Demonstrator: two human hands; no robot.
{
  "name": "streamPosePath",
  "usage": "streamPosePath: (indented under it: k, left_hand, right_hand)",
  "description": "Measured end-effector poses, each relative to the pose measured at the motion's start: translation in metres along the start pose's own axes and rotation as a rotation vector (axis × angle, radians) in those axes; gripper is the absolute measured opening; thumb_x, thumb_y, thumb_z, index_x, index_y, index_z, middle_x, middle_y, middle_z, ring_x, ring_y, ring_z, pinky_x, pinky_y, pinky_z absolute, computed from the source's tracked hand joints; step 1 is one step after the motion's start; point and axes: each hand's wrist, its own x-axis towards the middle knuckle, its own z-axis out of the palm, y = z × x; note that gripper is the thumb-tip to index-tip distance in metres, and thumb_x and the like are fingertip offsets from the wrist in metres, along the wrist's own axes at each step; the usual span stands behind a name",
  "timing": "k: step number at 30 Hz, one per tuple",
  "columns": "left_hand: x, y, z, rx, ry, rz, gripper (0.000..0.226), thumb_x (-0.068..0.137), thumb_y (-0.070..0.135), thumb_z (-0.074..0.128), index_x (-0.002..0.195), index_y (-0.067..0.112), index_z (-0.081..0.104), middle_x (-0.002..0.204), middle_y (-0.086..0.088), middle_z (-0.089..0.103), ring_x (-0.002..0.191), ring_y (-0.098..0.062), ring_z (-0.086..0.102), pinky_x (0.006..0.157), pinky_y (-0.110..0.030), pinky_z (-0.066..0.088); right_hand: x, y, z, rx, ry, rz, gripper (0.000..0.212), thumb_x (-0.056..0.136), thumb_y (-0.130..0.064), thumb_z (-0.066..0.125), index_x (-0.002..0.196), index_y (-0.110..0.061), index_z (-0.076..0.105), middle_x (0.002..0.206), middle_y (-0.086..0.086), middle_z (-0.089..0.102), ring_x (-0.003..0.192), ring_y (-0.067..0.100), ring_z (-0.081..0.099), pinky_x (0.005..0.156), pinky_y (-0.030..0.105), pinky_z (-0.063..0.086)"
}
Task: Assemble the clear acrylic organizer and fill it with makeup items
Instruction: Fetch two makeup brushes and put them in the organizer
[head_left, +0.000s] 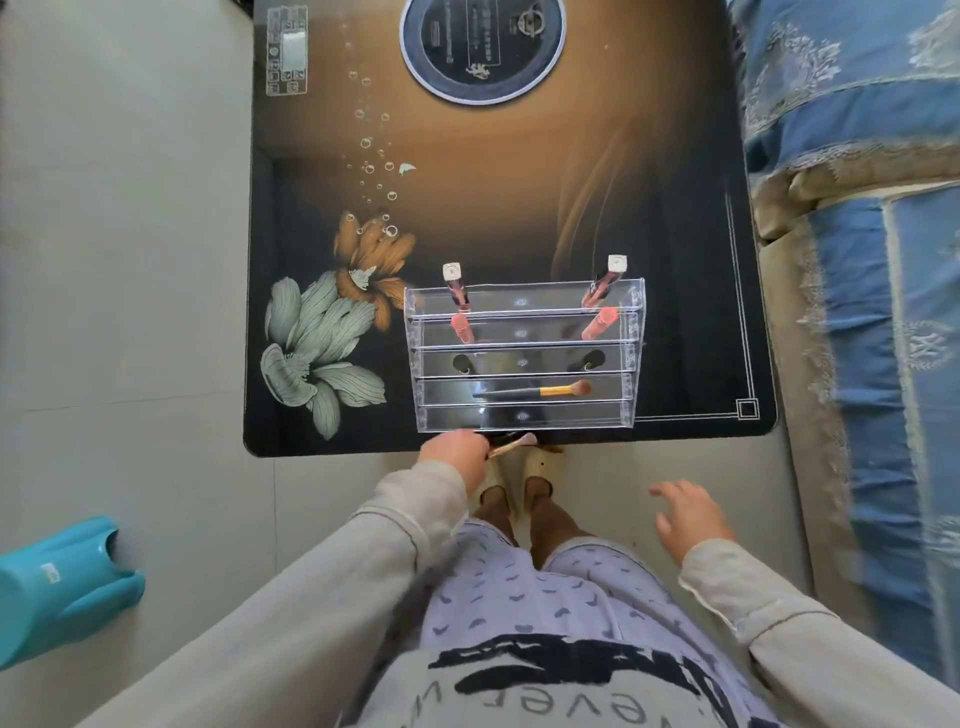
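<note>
While near the table (519, 208), hands apart: left hand (457, 456) around a makeup brush (515, 444) (small), right hand (687, 517) slack, empty.

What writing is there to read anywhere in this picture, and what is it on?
"eve", upside down on the shirt; the rest is cut off.
Blurred, unreadable: print on the round black disc.
Too small: symbols on the printed panel.
Too small: white label on the teal object.
Too small: marks on the organizer tiers.
</note>
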Motion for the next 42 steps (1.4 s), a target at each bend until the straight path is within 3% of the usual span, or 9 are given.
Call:
streamPosePath:
  k: [6, 17, 19, 23, 27, 30, 34, 38, 42]
  left_hand:
    - [0.034, 0.048, -0.015, 0.243, 0.11, 0.182, 0.029, 0.093, 0.01, 0.043, 0.117, 0.01, 0.06, 0.12, -0.012, 0.061, 0.114, -0.031, 0.056, 0.09, -0.041, 0.05]
    - [0.045, 0.059, 0.005, 0.54, 0.172, 0.278, 0.03, 0.092, 0.004, 0.047, 0.122, 0.0, 0.052, 0.122, -0.017, 0.057, 0.114, -0.033, 0.052, 0.091, -0.039, 0.048]
    - [0.044, 0.057, 0.011, 0.563, 0.186, 0.289, 0.031, 0.092, 0.005, 0.049, 0.122, -0.001, 0.051, 0.12, -0.018, 0.058, 0.112, -0.032, 0.053, 0.092, -0.039, 0.048]
    - [0.045, 0.057, 0.019, 0.506, 0.188, 0.275, 0.032, 0.091, 0.008, 0.053, 0.121, 0.0, 0.053, 0.119, -0.018, 0.059, 0.113, -0.031, 0.054, 0.093, -0.038, 0.049]
    - [0.045, 0.053, 0.024, 0.342, 0.222, 0.257, 0.031, 0.091, 0.006, 0.051, 0.121, 0.001, 0.051, 0.121, -0.017, 0.055, 0.114, -0.03, 0.052, 0.094, -0.037, 0.048]
    - [0.044, 0.049, 0.03, 0.213, 0.25, 0.244, 0.029, 0.092, 0.008, 0.048, 0.121, 0.004, 0.051, 0.123, -0.015, 0.053, 0.115, -0.028, 0.05, 0.097, -0.036, 0.046]
    - [0.044, 0.047, 0.038, 0.118, 0.284, 0.258, 0.032, 0.094, 0.009, 0.047, 0.126, 0.008, 0.049, 0.128, -0.012, 0.051, 0.119, -0.027, 0.046, 0.102, -0.035, 0.043]
    - [0.04, 0.044, 0.04, 0.064, 0.29, 0.288, 0.037, 0.094, 0.01, 0.047, 0.131, 0.011, 0.046, 0.132, -0.01, 0.051, 0.123, -0.026, 0.044, 0.106, -0.034, 0.04]
    - [0.036, 0.041, 0.033, 0.058, 0.375, 0.39, 0.036, 0.095, 0.01, 0.044, 0.13, 0.011, 0.049, 0.132, -0.008, 0.054, 0.124, -0.024, 0.046, 0.108, -0.033, 0.036]
  right_hand:
    - [-0.025, 0.036, 0.022, 0.208, -0.142, 0.247, 0.032, 0.091, -0.006, 0.046, 0.121, -0.005, 0.057, 0.129, 0.012, 0.059, 0.119, 0.025, 0.055, 0.1, 0.029, 0.042]
    - [-0.02, 0.012, 0.026, 0.347, -0.235, 0.219, 0.028, 0.091, -0.007, 0.049, 0.117, -0.004, 0.059, 0.114, 0.015, 0.066, 0.109, 0.024, 0.06, 0.086, 0.022, 0.042]
    - [-0.018, 0.009, 0.025, 0.36, -0.237, 0.209, 0.028, 0.091, -0.007, 0.049, 0.116, -0.004, 0.06, 0.102, 0.014, 0.065, 0.108, 0.025, 0.061, 0.087, 0.023, 0.043]
    - [-0.015, 0.01, 0.022, 0.394, -0.217, 0.206, 0.026, 0.089, -0.004, 0.051, 0.113, -0.002, 0.061, 0.089, 0.004, 0.053, 0.107, 0.029, 0.062, 0.089, 0.025, 0.044]
    - [-0.014, 0.016, 0.023, 0.387, -0.228, 0.231, 0.026, 0.089, -0.004, 0.051, 0.113, -0.001, 0.061, 0.089, 0.008, 0.057, 0.107, 0.029, 0.062, 0.083, 0.025, 0.043]
    - [-0.014, 0.022, 0.026, 0.379, -0.245, 0.272, 0.026, 0.089, -0.003, 0.051, 0.112, 0.001, 0.061, 0.097, 0.015, 0.063, 0.108, 0.031, 0.062, 0.088, 0.026, 0.044]
    - [-0.011, 0.025, 0.028, 0.397, -0.252, 0.285, 0.026, 0.089, -0.004, 0.052, 0.112, 0.001, 0.062, 0.089, 0.006, 0.054, 0.1, 0.027, 0.063, 0.066, 0.02, 0.038]
    - [-0.009, 0.023, 0.03, 0.424, -0.244, 0.282, 0.025, 0.088, -0.003, 0.052, 0.111, 0.001, 0.062, 0.088, 0.006, 0.055, 0.104, 0.031, 0.063, 0.056, 0.016, 0.034]
    - [-0.007, 0.02, 0.031, 0.458, -0.244, 0.281, 0.025, 0.088, -0.003, 0.052, 0.11, 0.001, 0.062, 0.086, 0.01, 0.056, 0.079, 0.023, 0.058, 0.053, 0.014, 0.035]
